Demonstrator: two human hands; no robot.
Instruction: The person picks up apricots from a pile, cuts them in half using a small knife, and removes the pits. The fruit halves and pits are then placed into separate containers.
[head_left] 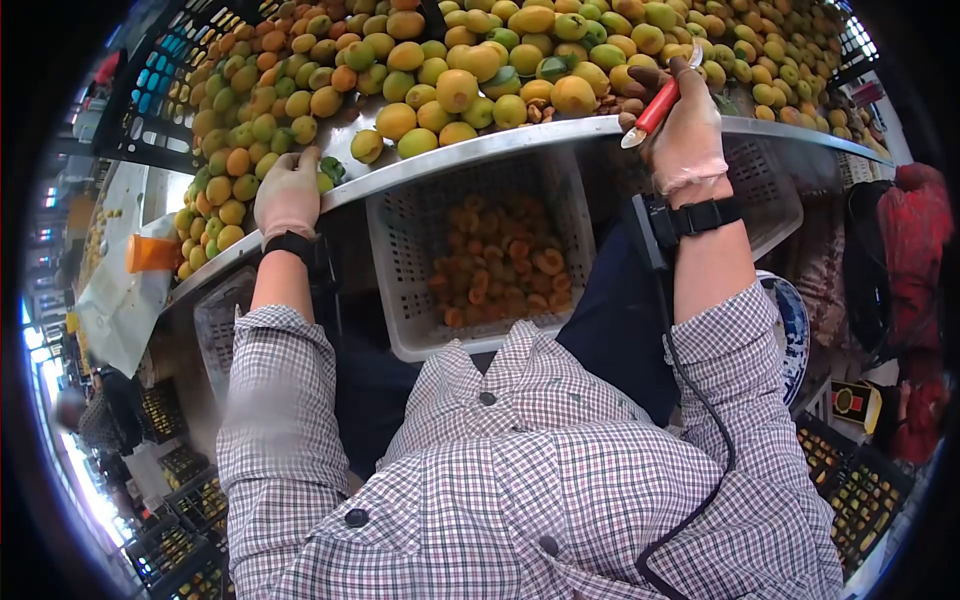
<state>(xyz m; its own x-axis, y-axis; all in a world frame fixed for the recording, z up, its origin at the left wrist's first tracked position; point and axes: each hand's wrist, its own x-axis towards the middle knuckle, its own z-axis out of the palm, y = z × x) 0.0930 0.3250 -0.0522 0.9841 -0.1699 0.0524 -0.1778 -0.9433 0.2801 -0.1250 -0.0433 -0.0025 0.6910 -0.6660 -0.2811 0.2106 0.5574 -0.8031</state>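
Observation:
My left hand, in a pale thin glove, is at the metal table's edge among the apricots. Its fingers curl down against the pile, and what lies under them is hidden. A greenish apricot and a green leaf sit just right of it. My right hand, also gloved and with darkly stained fingers, is closed around a red-handled knife. A short pale blade shows beyond the fingers, near the fruit. Split apricots lie in a white crate below the table edge.
The white perforated crate stands between my knees under the metal rim. A black crate borders the pile at left, near an orange cup. A cable runs from my right wrist. Crates of fruit stand on both sides.

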